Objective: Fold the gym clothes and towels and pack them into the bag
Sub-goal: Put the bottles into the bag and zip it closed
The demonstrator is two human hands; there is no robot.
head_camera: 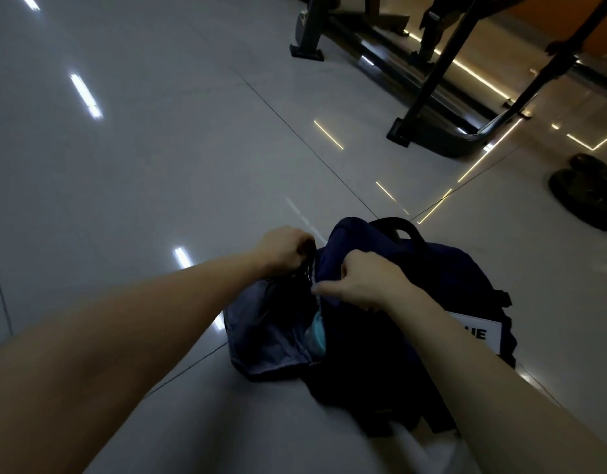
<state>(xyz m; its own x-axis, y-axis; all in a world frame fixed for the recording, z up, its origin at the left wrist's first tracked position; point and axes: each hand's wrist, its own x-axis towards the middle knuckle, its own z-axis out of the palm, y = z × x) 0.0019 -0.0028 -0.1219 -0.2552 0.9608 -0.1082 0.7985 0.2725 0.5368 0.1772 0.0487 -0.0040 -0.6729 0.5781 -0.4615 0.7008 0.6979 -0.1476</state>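
Your left hand (285, 249) curls round the dark rim of the bag (449, 289), which lies on the glossy tile floor (158, 165); your right hand (367, 280) pinches its navy flap. Draw the 2 edges evenly so the limp grey lining (267, 333) doesn't snag, minding the teal item (319, 331) in the mouth.

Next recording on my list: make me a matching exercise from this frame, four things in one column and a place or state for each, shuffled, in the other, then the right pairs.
Things:
1. left hand
2. right hand
3. sandals
4. white label

Places or states:
a. on the floor, apart from the bag
b. pinches the bag's dark blue fabric
c. on the bag, partly covered by the right arm
d. grips the edge of the bag's opening, beside the grey lining

Pairs: 1-d; 2-b; 3-a; 4-c
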